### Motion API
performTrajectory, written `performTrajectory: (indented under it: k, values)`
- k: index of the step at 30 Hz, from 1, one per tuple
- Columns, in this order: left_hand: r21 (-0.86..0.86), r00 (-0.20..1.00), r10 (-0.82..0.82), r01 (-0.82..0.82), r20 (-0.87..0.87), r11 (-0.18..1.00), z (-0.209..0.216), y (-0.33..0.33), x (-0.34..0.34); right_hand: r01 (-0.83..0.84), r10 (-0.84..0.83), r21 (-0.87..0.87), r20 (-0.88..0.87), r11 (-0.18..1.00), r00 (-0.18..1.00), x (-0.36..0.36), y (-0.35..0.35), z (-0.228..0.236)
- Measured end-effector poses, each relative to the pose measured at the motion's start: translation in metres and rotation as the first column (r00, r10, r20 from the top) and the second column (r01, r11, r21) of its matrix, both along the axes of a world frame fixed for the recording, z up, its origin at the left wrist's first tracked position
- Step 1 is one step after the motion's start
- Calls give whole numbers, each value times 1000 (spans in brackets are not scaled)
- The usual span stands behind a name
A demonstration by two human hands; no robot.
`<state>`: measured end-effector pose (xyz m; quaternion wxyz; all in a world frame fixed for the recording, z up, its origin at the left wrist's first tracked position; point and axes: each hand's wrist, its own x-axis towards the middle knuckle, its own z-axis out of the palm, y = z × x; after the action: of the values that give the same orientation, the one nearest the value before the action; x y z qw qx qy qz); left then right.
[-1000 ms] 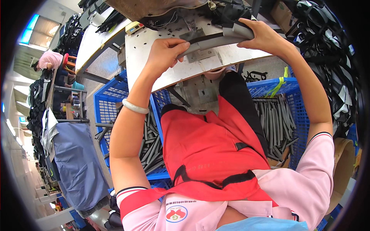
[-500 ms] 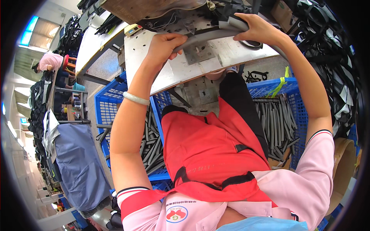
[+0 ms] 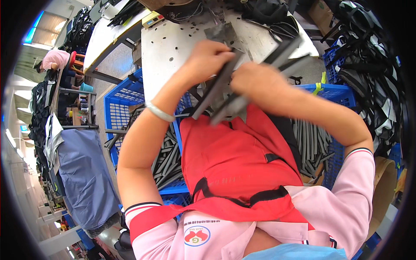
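Observation:
My left hand [image 3: 207,62], a pale bangle at its wrist, is closed on a grey tube-like strip [image 3: 212,96] that slants down toward my lap. Beside it, my right hand [image 3: 256,81] is closed around more long grey strips [image 3: 284,51], which stick out above and below the fist. Motion blurs this hand and its strips, so I cannot tell how many it holds. Both hands are over the near edge of a white worktable [image 3: 161,58], above my red apron [image 3: 234,156].
Blue crates stand left [image 3: 125,113] and right [image 3: 340,93] of my legs, holding many grey strips. A metal plate [image 3: 220,34] is set in the tabletop. Black straps [image 3: 368,73] are heaped at right. A blue cover [image 3: 86,173] hangs at left; another person [image 3: 56,60] sits beyond.
Both hands have come down from the table toward my lap and closer together. The grey strip, earlier stretched lengthwise between them, is replaced by separate slanting strips in each hand.

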<state>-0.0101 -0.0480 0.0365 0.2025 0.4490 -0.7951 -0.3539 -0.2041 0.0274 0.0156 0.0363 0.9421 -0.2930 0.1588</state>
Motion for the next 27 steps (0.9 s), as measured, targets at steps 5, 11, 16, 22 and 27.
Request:
performTrajectory:
  k: [5, 11, 16, 22, 27]
  values:
    - [241, 968, 60, 1, -244, 970, 5, 24, -33, 13, -15, -9, -208, 1000, 978, 52, 16, -35]
    - [447, 979, 66, 29, -195, 894, -57, 33, 58, 209, -224, 242, 38, 948, 974, -41, -26, 27]
    - [491, 960, 172, -43, -220, 870, -7, 45, 56, 340, -458, 582, 63, 739, 887, -84, -23, 45]
    - [126, 964, 156, -131, -214, 983, 28, 15, 28, 414, -532, 503, 112, 759, 839, -99, -43, 71]
    - [241, 943, 218, -158, -251, 958, 25, -11, 15, 312, -484, 570, 176, 760, 857, -110, -69, 66]
